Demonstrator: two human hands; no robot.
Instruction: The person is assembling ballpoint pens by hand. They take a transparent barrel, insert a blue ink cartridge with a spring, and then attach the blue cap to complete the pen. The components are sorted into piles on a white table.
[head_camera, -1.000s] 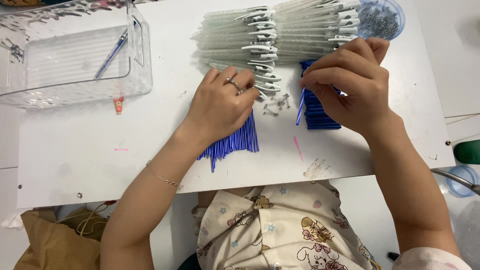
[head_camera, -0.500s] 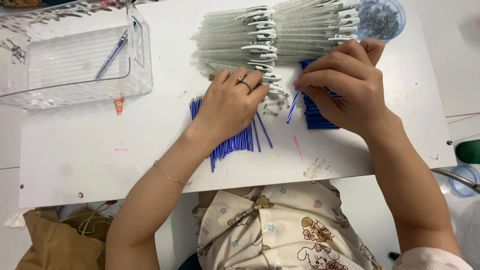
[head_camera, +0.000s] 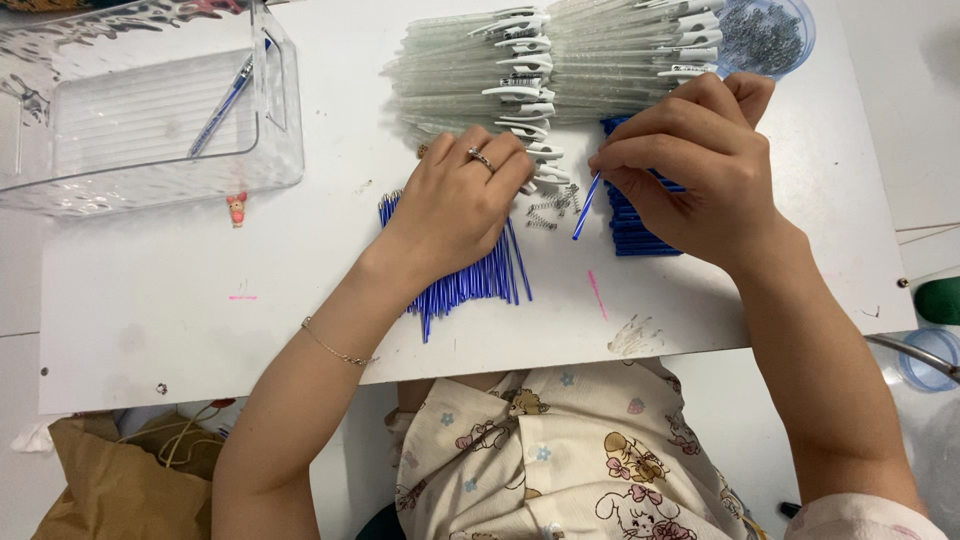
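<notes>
Clear plastic bin (head_camera: 150, 130) at far left of white worktop (head_camera: 200, 300), one blue pen (head_camera: 222, 105) lying inside. Small pink figurine (head_camera: 237, 209) just in front of bin. Round tub of small metal bits (head_camera: 765, 35) at far right. Brown paper bag (head_camera: 120, 480) below worktop edge.

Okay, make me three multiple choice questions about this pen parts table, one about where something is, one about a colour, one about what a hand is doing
1. Where does the finished pen lie?
A. In the clear plastic bin
B. Under the left hand
C. In the round dish

2. What colour are the thin refills?
A. Red
B. Blue
C. Green

3. What is the right hand doing?
A. Lying flat and empty
B. Gripping the bin
C. Pinching a single refill

Answers:
1 A, the pen shows through the bin's wall, top left.
2 B, the fan of refills under the left hand is blue.
3 C, its fingers hold one blue refill by its upper end above the small springs.
</notes>
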